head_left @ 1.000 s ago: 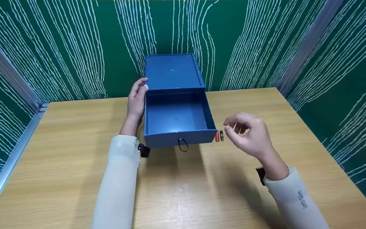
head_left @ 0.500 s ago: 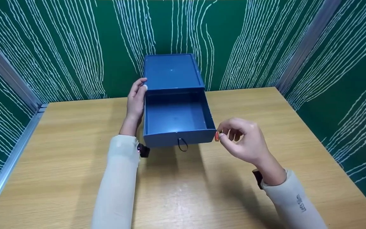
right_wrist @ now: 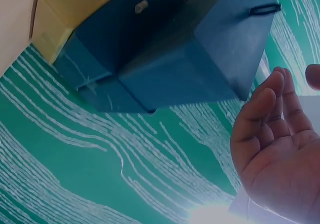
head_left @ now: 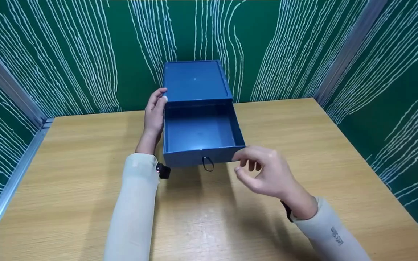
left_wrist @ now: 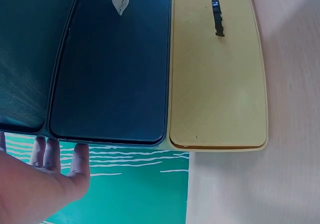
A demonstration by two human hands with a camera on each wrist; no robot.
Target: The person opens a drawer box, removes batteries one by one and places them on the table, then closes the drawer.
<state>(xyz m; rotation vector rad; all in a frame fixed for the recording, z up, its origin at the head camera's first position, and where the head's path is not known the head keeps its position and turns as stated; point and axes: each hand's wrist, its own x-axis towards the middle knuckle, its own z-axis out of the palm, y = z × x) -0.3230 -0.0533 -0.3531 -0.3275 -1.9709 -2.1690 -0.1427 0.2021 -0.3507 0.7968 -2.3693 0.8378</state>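
Observation:
A blue drawer unit (head_left: 195, 79) stands at the back of the table, its top drawer (head_left: 181, 158) pulled out toward me and bare inside. A thin black pull loop (head_left: 208, 165) hangs from the drawer front. Against the unit's left side rests my left hand (head_left: 154, 115), thumb near the top edge. My right hand (head_left: 267, 174) hovers at the drawer's front right corner, fingers loosely bent and thumb apart. The right wrist view shows that same right hand (right_wrist: 280, 154) with nothing in it. The two batteries seen earlier are hidden by the right hand.
Below the open drawer, the left wrist view shows a dark blue drawer (left_wrist: 110, 78) with a pale pull loop and a yellow drawer (left_wrist: 217, 93) with a black one. The wooden table (head_left: 85, 188) meets green white-lined walls (head_left: 140, 83) behind and at the sides.
My right hand has moved left and toward me, from beside the two batteries to the drawer's front corner, and now covers the batteries. The left hand stays in place.

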